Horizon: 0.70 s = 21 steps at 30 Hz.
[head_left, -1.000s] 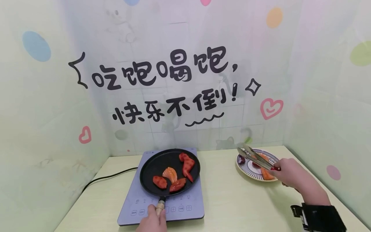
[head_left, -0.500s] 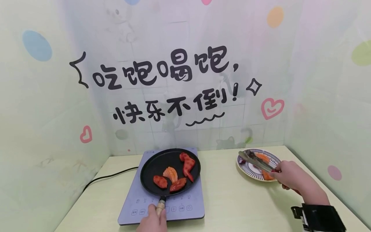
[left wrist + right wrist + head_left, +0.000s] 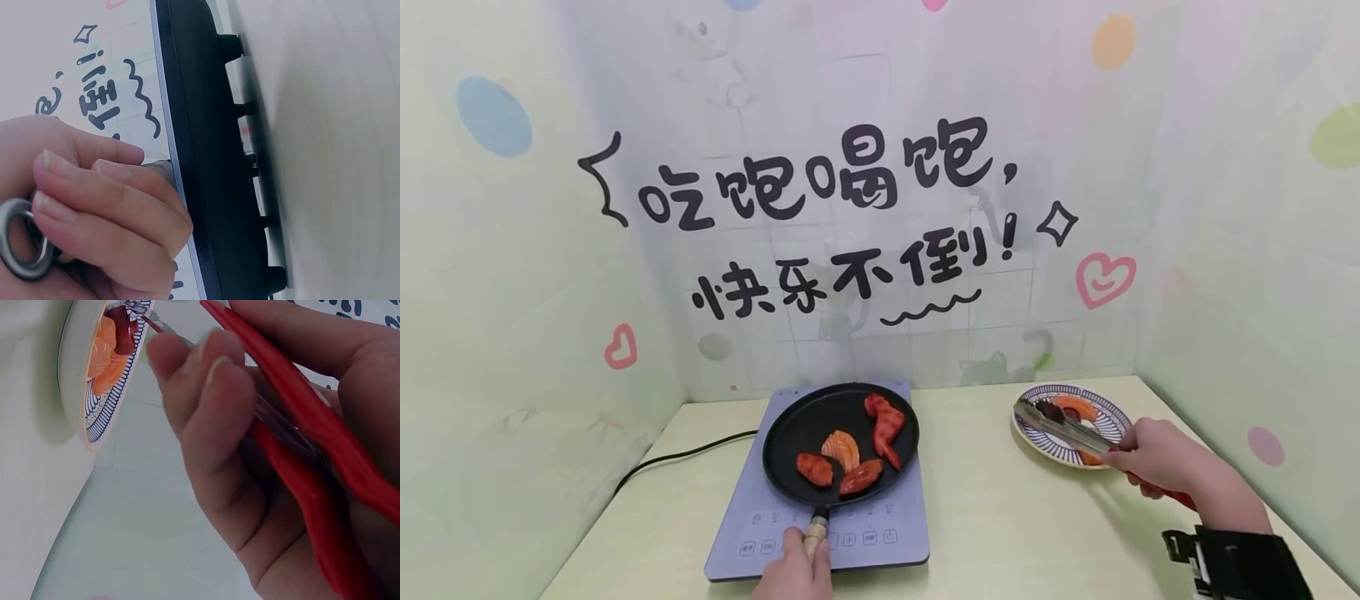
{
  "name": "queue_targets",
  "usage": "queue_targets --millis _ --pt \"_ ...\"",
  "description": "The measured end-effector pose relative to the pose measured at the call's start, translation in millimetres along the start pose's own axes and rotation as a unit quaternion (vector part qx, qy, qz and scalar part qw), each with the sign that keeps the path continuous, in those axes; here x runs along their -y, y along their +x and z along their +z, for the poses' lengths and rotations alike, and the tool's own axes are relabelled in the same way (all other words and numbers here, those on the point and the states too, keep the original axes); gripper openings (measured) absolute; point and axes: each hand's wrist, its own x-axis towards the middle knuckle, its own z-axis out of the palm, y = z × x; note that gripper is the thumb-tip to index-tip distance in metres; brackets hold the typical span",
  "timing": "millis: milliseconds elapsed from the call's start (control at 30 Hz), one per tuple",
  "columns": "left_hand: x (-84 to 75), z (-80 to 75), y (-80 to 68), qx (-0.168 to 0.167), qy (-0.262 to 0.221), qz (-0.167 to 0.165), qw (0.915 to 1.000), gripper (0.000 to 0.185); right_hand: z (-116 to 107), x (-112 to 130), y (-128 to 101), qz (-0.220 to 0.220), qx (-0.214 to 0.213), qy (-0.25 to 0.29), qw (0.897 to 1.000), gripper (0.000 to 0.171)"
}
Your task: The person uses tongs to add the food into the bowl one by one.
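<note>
Since a second ago, tongs [image 3: 1063,426] have dipped lower onto the striped plate [image 3: 1108,414], their tips at a dark red piece [image 3: 1049,410] beside orange salmon [image 3: 1075,407]. Right hand [image 3: 1157,462] grips their red handles. Left hand [image 3: 793,571] curls around the pan handle [image 3: 815,533]. Black pan [image 3: 797,429] with four pieces sits on the cooktop [image 3: 880,546], left of the plate on the bench [image 3: 992,517].
</note>
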Motion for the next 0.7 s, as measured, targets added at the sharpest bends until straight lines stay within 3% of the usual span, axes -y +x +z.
queue_targets --millis 333,700 --pt "0.2 -0.3 -0.6 0.000 0.001 -0.001 1.0000 0.037 2.8 -6.5 -2.0 0.003 -0.015 0.012 1.000 0.012" --pt "-4.1 -5.4 -5.0 -0.017 -0.002 0.012 0.9998 0.034 -3.7 -8.9 -4.5 0.005 -0.030 -0.009 1.000 0.010"
